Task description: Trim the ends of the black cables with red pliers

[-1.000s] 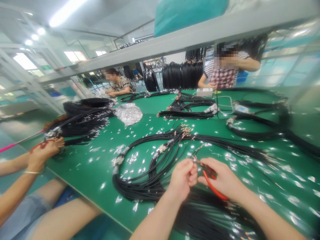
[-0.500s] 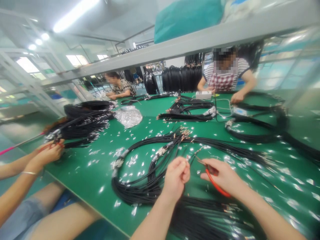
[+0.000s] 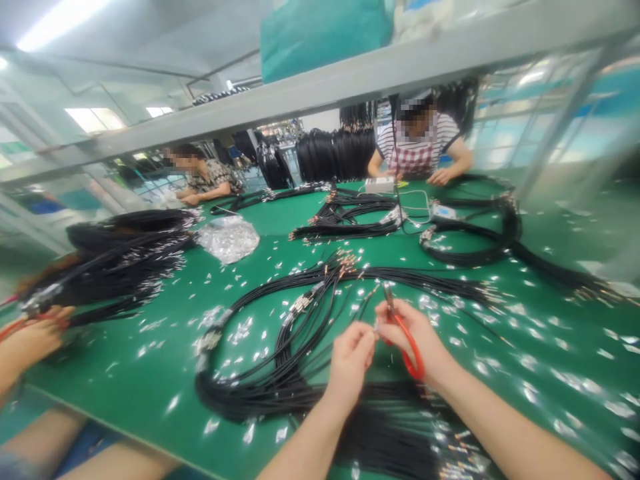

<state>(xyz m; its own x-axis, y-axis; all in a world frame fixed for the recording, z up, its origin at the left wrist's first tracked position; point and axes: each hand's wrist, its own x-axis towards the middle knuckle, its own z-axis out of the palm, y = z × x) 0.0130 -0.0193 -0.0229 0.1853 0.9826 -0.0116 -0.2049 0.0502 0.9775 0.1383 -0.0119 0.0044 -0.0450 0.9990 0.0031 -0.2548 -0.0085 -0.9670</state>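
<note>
Near the middle of the table, my left hand (image 3: 353, 353) is closed in a pinch on what looks like the end of a thin black cable, with a small pale tip showing at the fingers. My right hand (image 3: 413, 337) meets it there, thumb and fingertips at that tip. It also grips red-handled cutters (image 3: 414, 357), their dark jaws pointing up and away. Whether the jaws are apart is unclear. A looped bundle of black cables (image 3: 240, 393) lies left of and under my hands, with copper-coloured ends (image 3: 345, 263) beyond them. More loose cables (image 3: 385, 433) run below my wrists.
Small clear plastic bits (image 3: 173, 403) litter the green table (image 3: 125, 373). A clear bag (image 3: 230, 240) and a dark cable pile (image 3: 120, 247) lie left, near a co-worker's hand (image 3: 35, 343). Two people sit opposite. A grey shelf beam (image 3: 210, 123) crosses above the table.
My hands have come together at the fingertips, and the cutters have turned from pointing left to pointing up. The view has swung right, shifting the scene leftward.
</note>
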